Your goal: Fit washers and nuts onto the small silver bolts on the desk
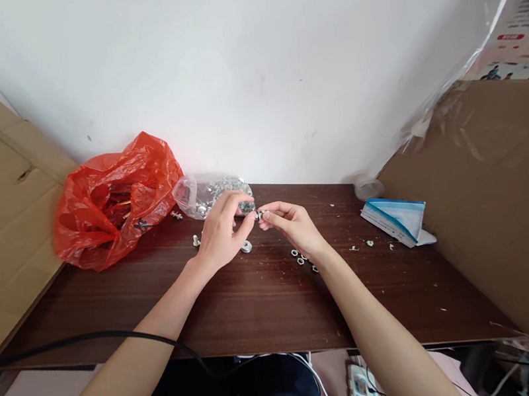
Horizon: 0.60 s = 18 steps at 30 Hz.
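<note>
1. Above the table (242,312), a small metal part (259,215) is pinched in the fingertips of the right hand (295,225).
2. It is met by the left hand (224,232), forefinger raised apart; its grip cannot be told.

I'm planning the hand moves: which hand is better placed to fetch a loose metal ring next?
Probably the right hand: the loose metal rings lie beside its wrist, while the left hand is farther away. Both hands are at a small metal part, though.

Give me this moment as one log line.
left hand: thumb at small metal part | right hand: pinching it | table: metal rings, clear bag, red bag
</note>
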Available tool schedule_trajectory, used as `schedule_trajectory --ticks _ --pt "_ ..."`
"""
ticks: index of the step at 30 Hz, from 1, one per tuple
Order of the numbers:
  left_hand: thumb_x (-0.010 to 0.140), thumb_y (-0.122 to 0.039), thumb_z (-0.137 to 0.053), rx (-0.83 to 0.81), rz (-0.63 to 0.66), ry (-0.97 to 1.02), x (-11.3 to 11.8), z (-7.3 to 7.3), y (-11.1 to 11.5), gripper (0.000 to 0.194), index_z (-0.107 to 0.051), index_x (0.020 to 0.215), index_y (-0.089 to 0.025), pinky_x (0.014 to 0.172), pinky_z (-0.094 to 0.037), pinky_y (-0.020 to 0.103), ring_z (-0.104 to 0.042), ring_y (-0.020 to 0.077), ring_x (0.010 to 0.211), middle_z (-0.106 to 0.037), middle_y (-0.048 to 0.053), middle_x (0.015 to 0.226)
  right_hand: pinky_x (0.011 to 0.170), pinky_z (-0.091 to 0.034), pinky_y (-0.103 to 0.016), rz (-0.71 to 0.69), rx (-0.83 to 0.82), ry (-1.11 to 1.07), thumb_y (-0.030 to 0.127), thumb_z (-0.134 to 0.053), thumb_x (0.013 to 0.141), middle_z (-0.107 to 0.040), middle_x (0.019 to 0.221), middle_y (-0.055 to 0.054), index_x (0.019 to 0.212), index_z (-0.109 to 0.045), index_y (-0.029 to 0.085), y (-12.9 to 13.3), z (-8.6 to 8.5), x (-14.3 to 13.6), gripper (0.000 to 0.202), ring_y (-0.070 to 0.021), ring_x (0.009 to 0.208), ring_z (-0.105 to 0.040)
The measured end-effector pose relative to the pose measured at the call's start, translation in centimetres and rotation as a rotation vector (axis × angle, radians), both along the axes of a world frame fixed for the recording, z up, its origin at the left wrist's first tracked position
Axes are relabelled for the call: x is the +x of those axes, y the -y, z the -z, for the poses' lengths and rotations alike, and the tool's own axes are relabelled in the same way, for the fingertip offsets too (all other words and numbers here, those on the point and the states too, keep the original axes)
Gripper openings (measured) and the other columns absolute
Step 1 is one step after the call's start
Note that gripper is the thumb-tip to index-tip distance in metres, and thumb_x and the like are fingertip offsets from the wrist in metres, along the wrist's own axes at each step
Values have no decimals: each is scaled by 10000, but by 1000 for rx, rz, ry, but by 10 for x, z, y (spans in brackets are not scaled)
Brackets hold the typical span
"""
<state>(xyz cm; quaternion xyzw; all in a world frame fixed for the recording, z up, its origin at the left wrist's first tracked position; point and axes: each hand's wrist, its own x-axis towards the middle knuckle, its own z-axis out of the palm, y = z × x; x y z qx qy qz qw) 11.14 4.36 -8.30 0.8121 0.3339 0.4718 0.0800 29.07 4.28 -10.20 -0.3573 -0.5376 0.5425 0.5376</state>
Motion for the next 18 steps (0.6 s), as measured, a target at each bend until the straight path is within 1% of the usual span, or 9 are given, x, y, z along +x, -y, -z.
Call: schedule_trajectory --ticks 1,3,5,8,11,14,18 --pt "925 -221 -477 18 29 -34 0 0 0 197 -581 1087 -179 684 -501 271 -591 162 910 -597 92 1128 768 -522 -346 -5 8 -1 357 -774 713 -706 763 -23 884 -725 196 0 0 0 240 -142 705 -640" --pt "945 -203 -436 33 53 -101 0 1 -1 218 -625 1054 -193 815 -508 331 -571 191 1043 -592 85 1165 774 -521 -344 -14 26 -1 338 -757 733 -707 764 -20 890 -726 198 -1 1 1 213 -138 705 -642" --pt "959 -213 -416 3 33 -137 0 3 -2 254 -652 1052 -202 873 -496 374 -558 206 1093 -591 83 1196 774 -522 -346 -10 34 1 332 -756 733 -710 762 -18 886 -725 197 -1 2 1 207 -137 700 -646" --pt "967 -256 -419 -72 -15 -115 0 4 -3 273 -654 1092 -195 848 -510 372 -554 219 1114 -585 95 1236 774 -528 -358 11 13 0 338 -778 702 -719 764 -23 864 -717 194 -1 1 0 225 -145 696 -655" --pt "962 -271 -438 -71 1 -71 0 3 -3 271 -640 1125 -190 855 -513 370 -565 214 1100 -602 101 1205 784 -536 -365 10 4 2 339 -779 697 -721 754 -19 865 -710 195 0 1 0 232 -151 699 -663" --pt "974 -288 -411 -69 45 -63 -1 3 -4 285 -665 1068 -197 911 -489 393 -582 199 1060 -632 84 1143 795 -543 -369 4 8 -4 336 -777 700 -730 760 -22 874 -705 194 0 0 0 236 -154 709 -676" --pt "999 -340 -330 -150 15 -94 -2 5 -6 393 -689 974 -181 984 -435 439 -567 212 1088 -656 72 1143 803 -551 -384 -2 19 18 344 -786 690 -735 747 -22 860 -695 197 1 1 -2 243 -161 710 -687"
